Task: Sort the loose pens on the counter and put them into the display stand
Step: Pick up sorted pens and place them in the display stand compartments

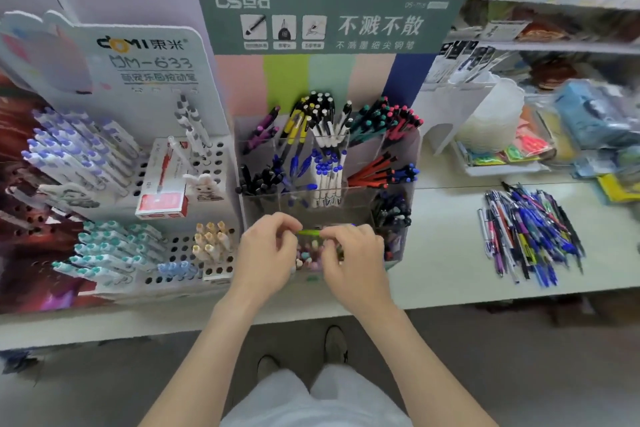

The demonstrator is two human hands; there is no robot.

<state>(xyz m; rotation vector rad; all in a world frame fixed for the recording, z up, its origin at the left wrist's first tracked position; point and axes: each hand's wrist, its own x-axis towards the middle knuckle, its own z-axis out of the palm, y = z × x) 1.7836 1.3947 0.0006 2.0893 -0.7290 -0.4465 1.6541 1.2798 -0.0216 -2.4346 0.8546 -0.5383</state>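
A clear tiered display stand [410,156] with a green header card stands at the middle of the counter, its compartments filled with pens sorted by colour. Over its front row, my left hand [266,253] and my right hand [353,256] both pinch a thin light-green pen [309,233], held level between them. Pastel pen caps [308,257] show in the front compartment below my fingers. A heap of loose pens [530,232], mostly blue, lies on the counter to the right.
A white pegboard stand [207,253] with white, teal and beige pens sits to the left, with a red pen box [162,201] on it. Trays and packaged goods [502,149] crowd the back right. Shelves run above. The counter's front edge [173,326] is near my body.
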